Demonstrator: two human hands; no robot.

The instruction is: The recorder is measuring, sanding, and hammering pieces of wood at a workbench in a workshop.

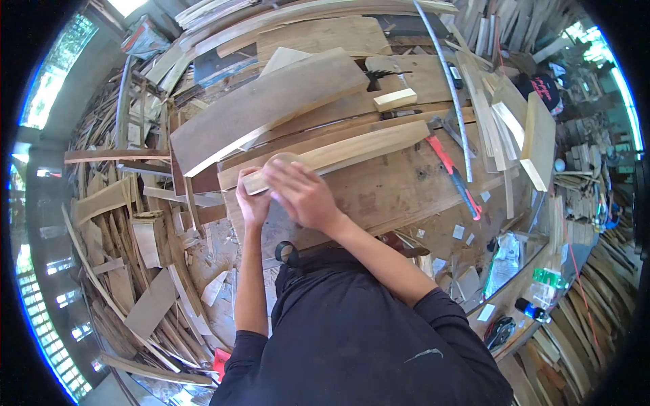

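A long pale wooden board (369, 147) lies slantwise on the workbench (379, 193), its near left end in front of me. My left hand (252, 201) is closed around that end, thumb and fingers on either side. My right hand (303, 196) lies over the board just beside it, slightly smeared by motion. Under its fingertips a rounded tan piece (283, 160) sticks out, pressed against the board; what it is I cannot make out. At the board's far right end lies a red and black hand tool (450, 172).
A wide grey-brown plank (271, 101) lies beyond the board. Near it are a small wood block (395, 99) and a long pale metal strip (450, 81). Scrap wood (122, 264) is heaped on the left. Upright boards (535, 142) lean at right.
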